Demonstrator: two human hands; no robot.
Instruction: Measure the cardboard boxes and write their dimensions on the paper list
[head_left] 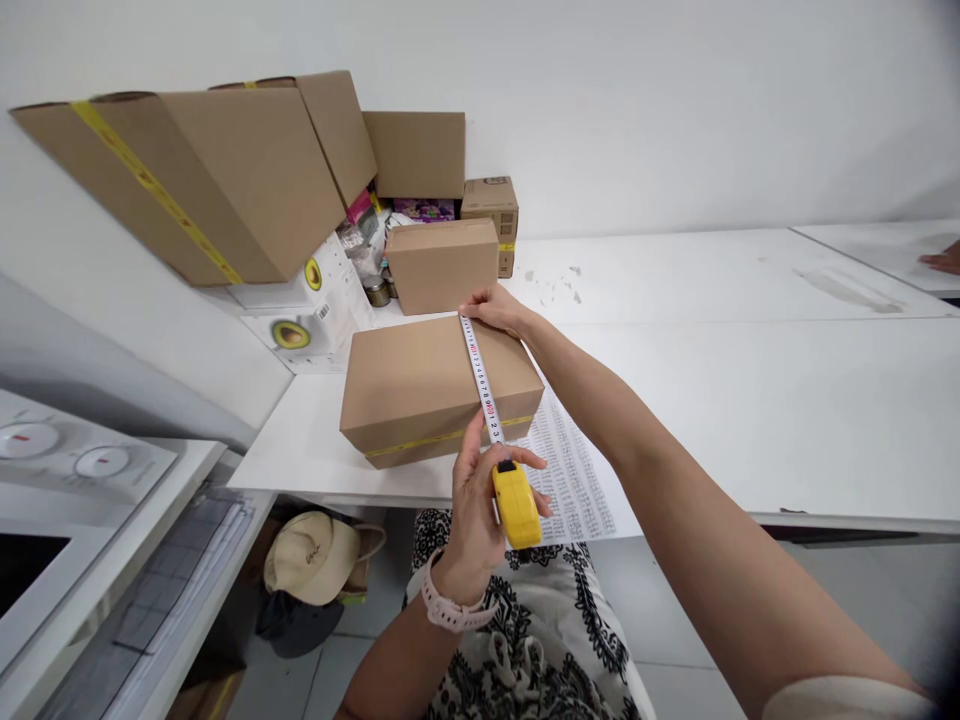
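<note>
A closed brown cardboard box (405,375) with yellow tape along its side rests on the white table. Across its top runs the white blade of a tape measure (517,505), whose yellow case is at the near side of the box. My left hand (478,490), with a pink watch band at the wrist, is closed around that case. At the far top edge of the box, my right hand (491,306) pinches the blade's end. Under the box's right side lies a printed sheet (574,470) with rows of small text.
Behind stands another brown box (442,265), with a smaller taped carton (491,205) beyond it. Large boxes (225,180) are stacked on white avocado-print cartons (300,320) at left. A white appliance (67,460) is at lower left. Another person's hand (943,258) shows at far right.
</note>
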